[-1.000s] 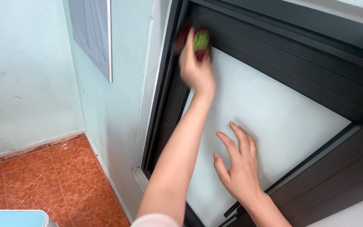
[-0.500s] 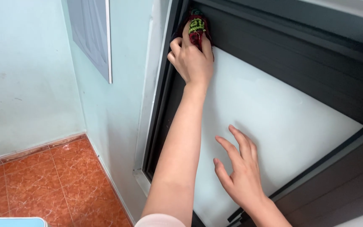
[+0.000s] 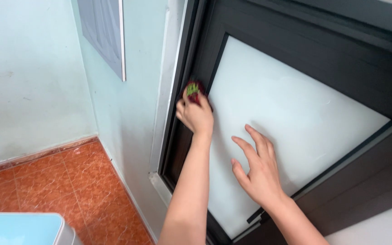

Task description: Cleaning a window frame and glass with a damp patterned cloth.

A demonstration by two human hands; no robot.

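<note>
Left hand (image 3: 196, 115) is closing its grip around a small red and green cloth (image 3: 193, 90), fingers curled over it and pressing it against the dark window frame (image 3: 205, 59) where the left upright meets the frosted glass pane (image 3: 296, 113). Only the upper part of the cloth is showing above the knuckles; the rest is lying hidden under the palm, so its full outline cannot be told. What is showing is standing roughly along the upright, with its long axis following the frame edge and its green patch facing outward from the glass.

Right hand (image 3: 259, 170) is resting flat on the pane, lower and to the right of the left hand, grip spread wide and holding nothing; the fingers (image 3: 255, 140) are pointing up and to the left across the glass. The two hands are lying apart, with bare glass between them.

Open pane is extending above and to the right of both hands as far as the dark top and right frame members. To the left of the cloth, the frame is bordering a pale strip and then a light green wall (image 3: 128, 118). Orange floor tiles (image 3: 55, 181) are lying below, and a light blue bin (image 3: 19, 229) is standing at the lower left corner.
</note>
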